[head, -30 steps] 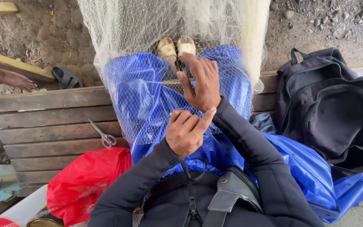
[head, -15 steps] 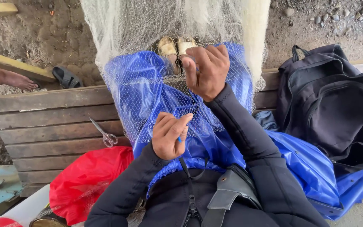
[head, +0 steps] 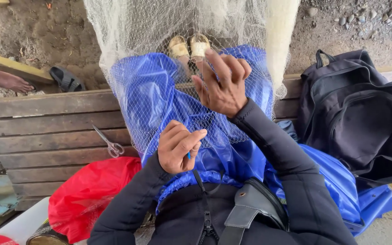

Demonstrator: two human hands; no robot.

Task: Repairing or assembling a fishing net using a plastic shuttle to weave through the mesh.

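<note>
Fine white mesh fishing net (head: 159, 104), centre frame, feels light and limp; my right hand (head: 223, 84) pinches its strands, my left hand (head: 178, 147) grips a small blue tool (head: 189, 155).

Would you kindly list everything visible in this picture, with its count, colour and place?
fine mesh fishing net: one, whitish, draped from the top over the lap
shiny plastic sheet: one, blue, over the lap
wooden plank bench: one, brown, left
small metal scissors: one, silver, on the bench
red plastic bag: one, lower left
fabric backpack: one, black, right
rubber sandal: one, dark, upper left ground
another person's bare foot: one, far left
left hand: fist pinching a small blue tool
right hand: raised, fingers in the net
</note>
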